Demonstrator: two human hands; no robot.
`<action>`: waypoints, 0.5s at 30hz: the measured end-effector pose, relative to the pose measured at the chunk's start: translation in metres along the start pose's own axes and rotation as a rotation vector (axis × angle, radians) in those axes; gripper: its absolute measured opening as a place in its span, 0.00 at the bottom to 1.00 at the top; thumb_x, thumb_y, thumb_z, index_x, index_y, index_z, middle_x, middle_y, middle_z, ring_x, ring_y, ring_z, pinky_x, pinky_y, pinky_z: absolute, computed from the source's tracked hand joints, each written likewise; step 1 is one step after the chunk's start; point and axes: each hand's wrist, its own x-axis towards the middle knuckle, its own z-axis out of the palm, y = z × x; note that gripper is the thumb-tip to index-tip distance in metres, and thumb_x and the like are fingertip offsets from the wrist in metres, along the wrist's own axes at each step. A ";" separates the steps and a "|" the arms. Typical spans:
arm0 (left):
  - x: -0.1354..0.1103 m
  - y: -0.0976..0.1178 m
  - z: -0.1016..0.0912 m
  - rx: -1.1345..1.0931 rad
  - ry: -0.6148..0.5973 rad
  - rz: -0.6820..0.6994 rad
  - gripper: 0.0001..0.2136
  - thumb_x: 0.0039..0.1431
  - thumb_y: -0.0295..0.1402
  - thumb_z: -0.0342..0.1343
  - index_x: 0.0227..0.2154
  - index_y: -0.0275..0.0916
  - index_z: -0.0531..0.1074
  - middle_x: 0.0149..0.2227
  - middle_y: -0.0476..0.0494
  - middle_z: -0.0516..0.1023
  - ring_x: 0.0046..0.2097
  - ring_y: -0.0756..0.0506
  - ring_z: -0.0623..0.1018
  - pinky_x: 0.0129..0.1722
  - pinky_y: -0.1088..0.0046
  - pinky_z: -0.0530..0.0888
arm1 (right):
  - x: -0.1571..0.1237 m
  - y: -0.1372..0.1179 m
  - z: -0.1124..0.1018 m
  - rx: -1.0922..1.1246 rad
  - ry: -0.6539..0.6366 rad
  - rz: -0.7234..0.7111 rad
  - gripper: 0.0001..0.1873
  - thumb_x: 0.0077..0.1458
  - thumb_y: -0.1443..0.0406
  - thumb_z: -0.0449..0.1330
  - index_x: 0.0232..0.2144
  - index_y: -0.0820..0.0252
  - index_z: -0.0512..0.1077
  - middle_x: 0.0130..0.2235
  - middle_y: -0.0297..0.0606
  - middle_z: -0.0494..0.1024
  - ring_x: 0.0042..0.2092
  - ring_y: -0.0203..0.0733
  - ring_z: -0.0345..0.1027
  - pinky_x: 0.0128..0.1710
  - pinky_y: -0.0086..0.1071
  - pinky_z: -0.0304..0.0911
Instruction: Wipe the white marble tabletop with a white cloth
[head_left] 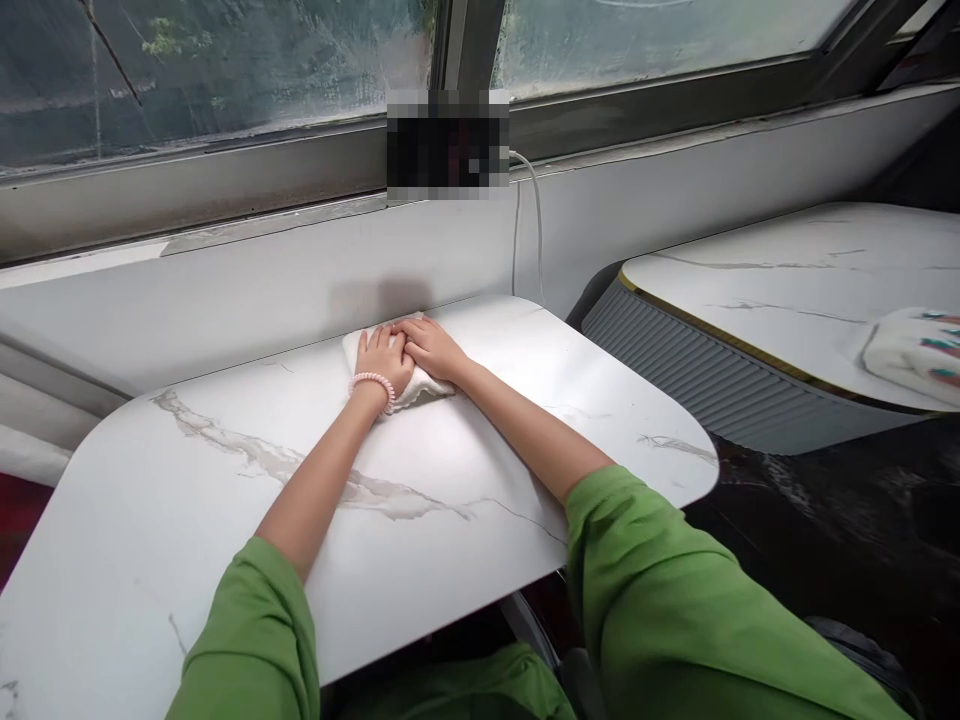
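Shows folded cloth [427,388] at far edge of table [225,480], close to wall [262,290]. Shows left hand [382,362], bracelet [373,382] at wrist, spread flat on top, fingers straight, gripping nothing. Shows right hand [433,345] likewise open and flat, fingertips overlapping left. Suggests 2 palms stacked for added downward pressure, arms stretched full length for reach across table.

White cloth [429,387], soft, bunched into a small thick pad, lying flat at the far edge of the marble-patterned table [450,460] — just beside the wall, mostly covered by the left hand [382,362] and right hand [433,346] laid flat on top
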 end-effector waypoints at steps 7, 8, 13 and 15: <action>-0.049 0.070 0.003 -0.046 -0.036 0.028 0.24 0.65 0.34 0.39 0.62 0.32 0.59 0.66 0.34 0.56 0.67 0.37 0.54 0.66 0.47 0.45 | -0.080 -0.004 -0.034 0.008 -0.014 -0.029 0.19 0.58 0.65 0.44 0.49 0.59 0.67 0.55 0.46 0.71 0.57 0.50 0.62 0.59 0.52 0.51; -0.058 0.084 0.002 -0.049 -0.046 0.033 0.25 0.65 0.35 0.39 0.62 0.30 0.59 0.66 0.32 0.55 0.67 0.36 0.54 0.65 0.45 0.44 | -0.096 -0.006 -0.042 0.014 -0.019 -0.031 0.19 0.58 0.64 0.44 0.49 0.58 0.66 0.56 0.46 0.71 0.57 0.51 0.61 0.59 0.53 0.51; -0.098 0.148 -0.001 -0.072 -0.112 0.192 0.28 0.64 0.39 0.40 0.62 0.26 0.57 0.66 0.28 0.54 0.67 0.30 0.52 0.65 0.42 0.44 | -0.179 -0.011 -0.081 0.036 -0.027 0.004 0.17 0.60 0.62 0.46 0.50 0.53 0.64 0.56 0.43 0.70 0.59 0.51 0.60 0.62 0.58 0.46; -0.106 0.168 0.000 -0.094 -0.121 0.275 0.29 0.64 0.40 0.40 0.63 0.25 0.57 0.66 0.27 0.54 0.67 0.30 0.52 0.65 0.43 0.44 | -0.208 -0.009 -0.095 0.031 -0.010 0.049 0.17 0.60 0.61 0.46 0.51 0.51 0.64 0.56 0.42 0.69 0.60 0.52 0.60 0.62 0.58 0.47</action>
